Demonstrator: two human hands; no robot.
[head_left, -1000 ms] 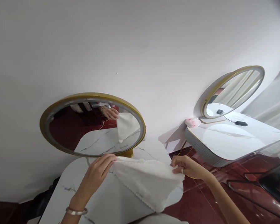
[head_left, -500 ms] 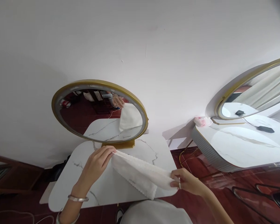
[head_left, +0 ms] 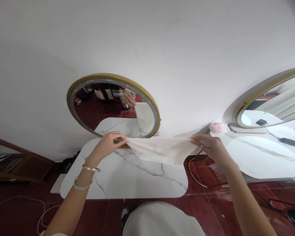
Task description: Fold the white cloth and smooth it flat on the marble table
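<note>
Table [head_left: 147,185], marbled white, lies below the fingers [head_left: 118,134]; mirror [head_left: 108,101], gold-rimmed, stands beyond them. Cloth [head_left: 159,151], white, serrated edge, hangs between left hand [head_left: 110,144] and right hand [head_left: 212,147], each pinching one end of its upper edge. Judged light, soft, limp, hardly fragile; best gripped by corners.

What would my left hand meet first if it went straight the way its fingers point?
The white cloth your left hand pinches; beyond that, probably your right hand, though depth is unclear.

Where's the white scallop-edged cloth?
Head view, just right of centre: the cloth hangs between the left hand and right hand, over the white marbled table.
</note>
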